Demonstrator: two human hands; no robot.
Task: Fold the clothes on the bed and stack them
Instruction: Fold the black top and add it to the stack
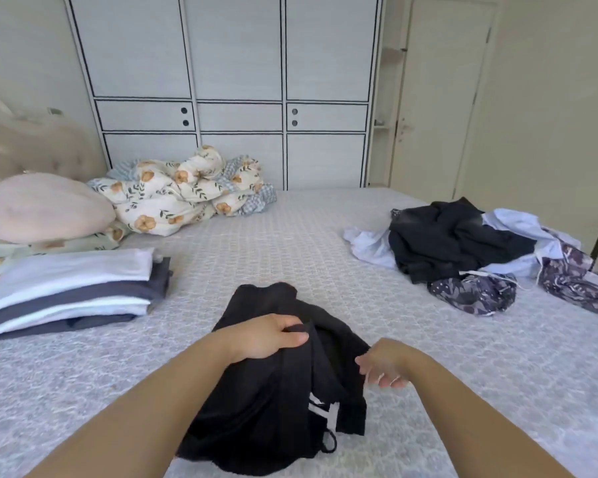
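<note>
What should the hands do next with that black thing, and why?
Probably spread it flat. The black garment lies bunched on the bed; the left hand grips a fold, while the right hand is beside its edge, holding nothing. It needs flattening before folding onto the stack.

A matt black cloth garment (273,384) lies on a bed (325,243) covered in textured, quilted grey fabric. Smooth folded white and grey cloth forms a stack (69,291). The wardrobe (235,81) looks like matt white wood.
</note>
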